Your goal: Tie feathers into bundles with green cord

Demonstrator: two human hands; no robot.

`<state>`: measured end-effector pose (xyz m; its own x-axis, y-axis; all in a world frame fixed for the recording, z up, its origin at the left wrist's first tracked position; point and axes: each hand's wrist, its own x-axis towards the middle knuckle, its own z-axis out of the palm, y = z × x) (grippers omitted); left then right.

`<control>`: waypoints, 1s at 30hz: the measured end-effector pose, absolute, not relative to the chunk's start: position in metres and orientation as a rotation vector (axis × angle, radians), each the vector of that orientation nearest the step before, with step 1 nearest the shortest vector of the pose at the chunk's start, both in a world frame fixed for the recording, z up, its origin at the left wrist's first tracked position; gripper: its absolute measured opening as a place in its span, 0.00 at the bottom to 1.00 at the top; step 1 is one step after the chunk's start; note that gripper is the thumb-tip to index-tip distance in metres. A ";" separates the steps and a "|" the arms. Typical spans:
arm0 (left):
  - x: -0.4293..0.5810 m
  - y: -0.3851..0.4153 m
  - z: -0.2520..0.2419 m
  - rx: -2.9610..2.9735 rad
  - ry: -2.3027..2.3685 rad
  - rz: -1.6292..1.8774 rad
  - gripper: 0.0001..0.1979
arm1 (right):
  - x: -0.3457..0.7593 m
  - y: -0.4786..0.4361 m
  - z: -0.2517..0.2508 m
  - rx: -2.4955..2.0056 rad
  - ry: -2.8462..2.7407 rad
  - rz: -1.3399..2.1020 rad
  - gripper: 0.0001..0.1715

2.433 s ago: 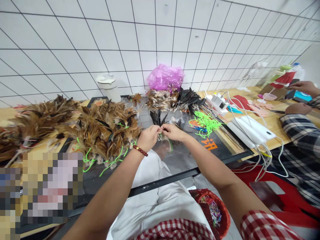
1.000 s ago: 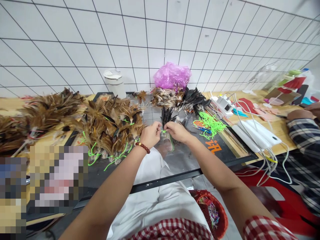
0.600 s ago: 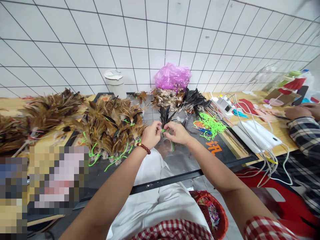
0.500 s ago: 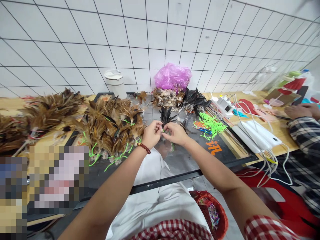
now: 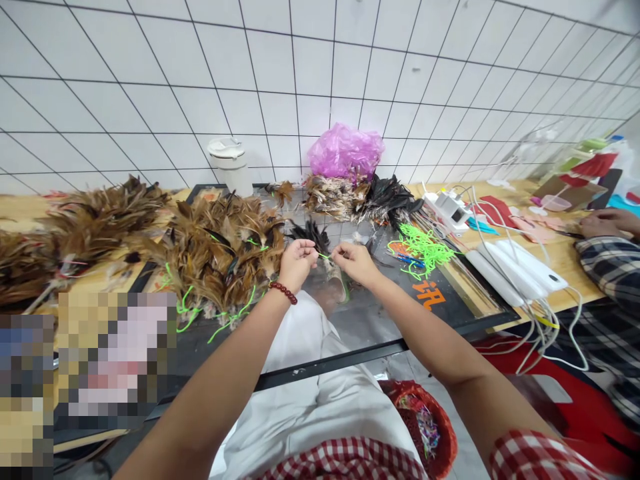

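My left hand point(image 5: 298, 261) and my right hand point(image 5: 354, 261) are raised over a glass table top point(image 5: 360, 313), a short gap between them. A thin green tie point(image 5: 325, 255) runs taut from one hand to the other. My left hand grips a small bunch of black feathers point(image 5: 309, 233) that fans up and left behind its knuckles. My right hand pinches the other end of the green tie. A bead bracelet point(image 5: 283, 292) sits on my left wrist.
Tied brown feather bundles point(image 5: 220, 253) lie left, more brown feathers point(image 5: 75, 233) farther left. Loose feathers point(image 5: 355, 197) and a pink bag point(image 5: 345, 152) sit behind. Green ties point(image 5: 423, 248), white power strips point(image 5: 515, 267), a white cup point(image 5: 231, 165). Another person's hand point(image 5: 607, 223) at right. A red basket point(image 5: 425, 427) below.
My hands, close together before, have drawn apart and pulled the green tie taut. The black feather bunch has tipped from upright to the left with my left hand.
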<state>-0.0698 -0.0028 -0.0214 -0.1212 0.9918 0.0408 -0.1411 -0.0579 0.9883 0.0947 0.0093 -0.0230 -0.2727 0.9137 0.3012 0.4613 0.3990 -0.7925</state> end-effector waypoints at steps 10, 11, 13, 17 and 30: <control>-0.071 -0.004 -0.024 1.578 1.452 1.259 0.06 | 0.098 0.021 -0.028 -1.141 -1.409 1.098 0.05; -0.072 -0.005 -0.023 1.693 1.491 1.253 0.05 | 0.098 0.020 -0.028 -1.112 -1.434 1.080 0.06; -0.075 -0.007 -0.019 1.833 1.555 1.253 0.05 | 0.097 0.019 -0.028 -1.068 -1.476 1.037 0.08; -0.075 -0.006 -0.015 1.669 1.511 1.405 0.09 | 0.095 0.014 -0.024 -1.014 -1.592 0.932 0.12; -0.070 -0.014 -0.010 1.220 1.032 1.074 0.13 | 0.094 0.016 -0.030 -0.951 -1.753 0.852 0.12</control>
<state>-0.0695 -0.0144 -0.0102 0.1938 0.9807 -0.0269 -0.0653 0.0402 0.9971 0.0941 0.0165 -0.0298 -0.2627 0.8785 0.3991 0.2294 0.4586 -0.8585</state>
